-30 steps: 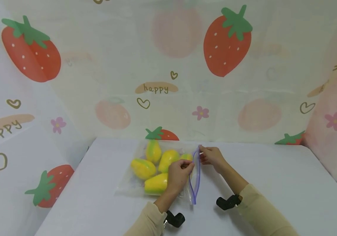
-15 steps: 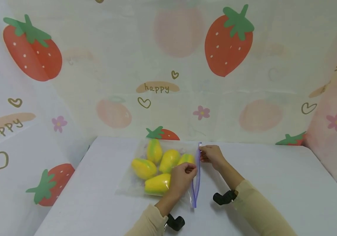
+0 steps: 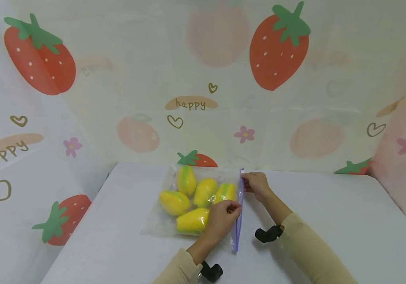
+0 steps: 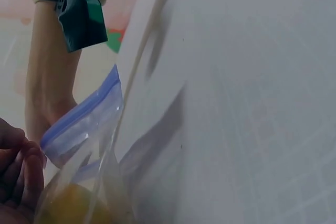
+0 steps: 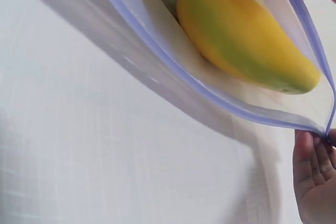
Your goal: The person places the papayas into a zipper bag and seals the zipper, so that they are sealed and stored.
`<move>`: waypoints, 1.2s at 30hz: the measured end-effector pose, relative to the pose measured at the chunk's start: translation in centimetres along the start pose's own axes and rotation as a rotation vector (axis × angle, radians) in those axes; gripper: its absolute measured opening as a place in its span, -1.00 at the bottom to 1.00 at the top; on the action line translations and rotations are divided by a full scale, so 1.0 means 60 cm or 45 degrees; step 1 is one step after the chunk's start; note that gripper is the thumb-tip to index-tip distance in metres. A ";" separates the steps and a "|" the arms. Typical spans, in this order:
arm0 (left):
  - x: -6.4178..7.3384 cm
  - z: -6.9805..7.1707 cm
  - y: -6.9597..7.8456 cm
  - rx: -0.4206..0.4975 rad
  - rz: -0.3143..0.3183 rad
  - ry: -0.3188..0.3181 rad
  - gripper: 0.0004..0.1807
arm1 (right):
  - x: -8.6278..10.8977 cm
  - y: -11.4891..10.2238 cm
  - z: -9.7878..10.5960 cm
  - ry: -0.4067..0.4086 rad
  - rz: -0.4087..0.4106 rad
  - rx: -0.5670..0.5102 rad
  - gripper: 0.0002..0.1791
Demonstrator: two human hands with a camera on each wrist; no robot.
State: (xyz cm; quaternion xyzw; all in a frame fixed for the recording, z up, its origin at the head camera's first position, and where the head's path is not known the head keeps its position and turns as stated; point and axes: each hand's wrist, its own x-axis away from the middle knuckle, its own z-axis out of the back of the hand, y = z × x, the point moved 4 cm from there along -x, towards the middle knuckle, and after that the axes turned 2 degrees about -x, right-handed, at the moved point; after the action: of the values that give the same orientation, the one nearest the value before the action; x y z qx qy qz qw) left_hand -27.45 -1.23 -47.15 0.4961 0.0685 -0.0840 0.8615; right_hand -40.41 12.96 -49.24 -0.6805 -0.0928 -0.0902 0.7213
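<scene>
A clear zip bag [image 3: 165,228] with a purple zip strip [image 3: 238,232] lies on the table, its mouth to the right. Inside are several yellow papayas [image 3: 192,221] streaked with green. My left hand [image 3: 220,221] reaches across the bag, thumb and fingertips pinching its upper lip near the middle of the strip. At the far end of the mouth, my right hand [image 3: 257,184] pinches the corner of the strip. In the right wrist view the bag's two lips stand apart around a papaya [image 5: 241,35], with the right fingers [image 5: 304,153] at the corner.
A white cloth covers the table [image 3: 316,221]. Behind it rises a strawberry-printed curtain [image 3: 224,118], which also runs along both sides. Each wrist carries a black camera, such as the right wrist camera [image 3: 268,234].
My left hand has slid slightly right and toward me along the bag's mouth. The purple lips, spread apart earlier, now look nearly together from above. The right hand keeps the far corner.
</scene>
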 end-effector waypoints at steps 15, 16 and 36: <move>-0.043 0.022 0.030 0.214 0.075 -0.213 -0.79 | -0.010 0.009 0.013 -0.037 -0.064 -0.105 -0.65; -0.050 0.026 0.030 0.218 0.087 -0.228 -0.78 | -0.011 0.009 0.014 -0.039 -0.074 -0.119 -0.67; -0.199 0.075 0.009 0.167 0.142 -0.250 -0.73 | -0.009 -0.018 -0.003 -0.027 -0.011 -0.131 -0.59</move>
State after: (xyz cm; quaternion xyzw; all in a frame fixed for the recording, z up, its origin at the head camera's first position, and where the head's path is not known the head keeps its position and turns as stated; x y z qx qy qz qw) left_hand -38.84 -3.95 -42.05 0.5439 -0.0496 -0.0884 0.8330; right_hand -41.20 12.75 -48.37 -0.7172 -0.0986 -0.0908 0.6839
